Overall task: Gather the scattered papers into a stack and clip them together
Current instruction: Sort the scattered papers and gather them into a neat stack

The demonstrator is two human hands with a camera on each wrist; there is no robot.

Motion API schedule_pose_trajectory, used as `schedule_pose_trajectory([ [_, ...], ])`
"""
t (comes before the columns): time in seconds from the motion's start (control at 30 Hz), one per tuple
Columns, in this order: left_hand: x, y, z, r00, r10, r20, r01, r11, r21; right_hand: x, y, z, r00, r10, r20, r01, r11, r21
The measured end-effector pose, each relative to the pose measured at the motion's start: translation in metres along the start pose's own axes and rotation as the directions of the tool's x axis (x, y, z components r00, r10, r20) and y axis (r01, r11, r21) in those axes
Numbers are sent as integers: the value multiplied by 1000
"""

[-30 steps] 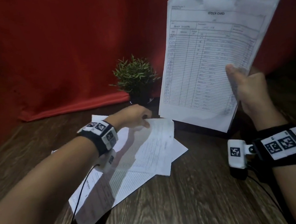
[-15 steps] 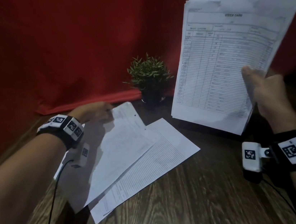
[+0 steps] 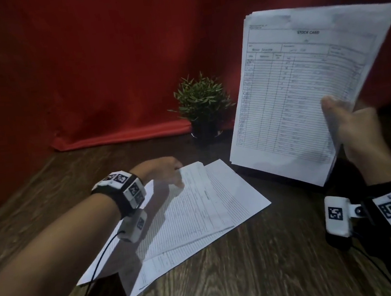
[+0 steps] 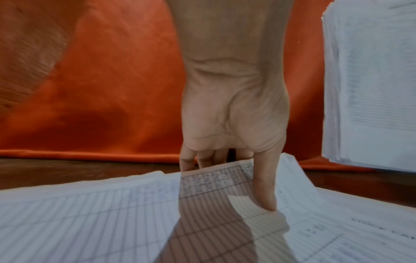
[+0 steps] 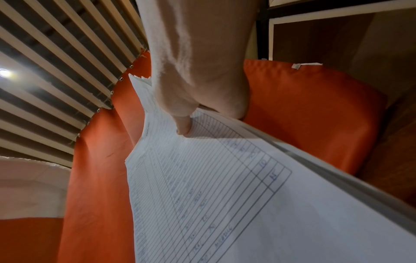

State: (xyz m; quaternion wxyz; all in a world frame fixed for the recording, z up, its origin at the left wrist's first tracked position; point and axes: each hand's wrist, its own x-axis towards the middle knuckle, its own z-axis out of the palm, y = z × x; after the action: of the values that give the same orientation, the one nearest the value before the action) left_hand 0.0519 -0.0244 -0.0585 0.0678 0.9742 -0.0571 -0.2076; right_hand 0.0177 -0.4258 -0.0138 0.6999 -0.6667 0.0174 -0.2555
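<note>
My right hand (image 3: 344, 113) holds a thick stack of printed stock-card papers (image 3: 305, 83) upright above the table's right side, thumb (image 5: 183, 124) on the front sheet and fingers behind. Several loose sheets (image 3: 210, 208) lie overlapped on the wooden table (image 3: 256, 276) in the middle. My left hand (image 3: 177, 177) is at their far edge. In the left wrist view its thumb (image 4: 265, 186) presses on the top sheet (image 4: 90, 213) while the fingers curl under the lifted edge, pinching it. No clip is visible.
A small potted plant (image 3: 202, 102) stands at the back, between the loose sheets and the held stack. Red cloth (image 3: 80, 76) hangs behind and folds onto the table's rear edge. Bare wood shows at the front and the left.
My left hand has come back from the far left to the sheets' far edge and pinched the top sheet. The loose sheets now overlap more closely. The right hand still holds the stack up.
</note>
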Motion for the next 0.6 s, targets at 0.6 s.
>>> schedule_pose_trajectory([
  [0.6, 23, 18, -3, 990, -84, -111, 49, 958, -283, 15, -10, -25, 995, -50, -82, 57, 995, 80],
])
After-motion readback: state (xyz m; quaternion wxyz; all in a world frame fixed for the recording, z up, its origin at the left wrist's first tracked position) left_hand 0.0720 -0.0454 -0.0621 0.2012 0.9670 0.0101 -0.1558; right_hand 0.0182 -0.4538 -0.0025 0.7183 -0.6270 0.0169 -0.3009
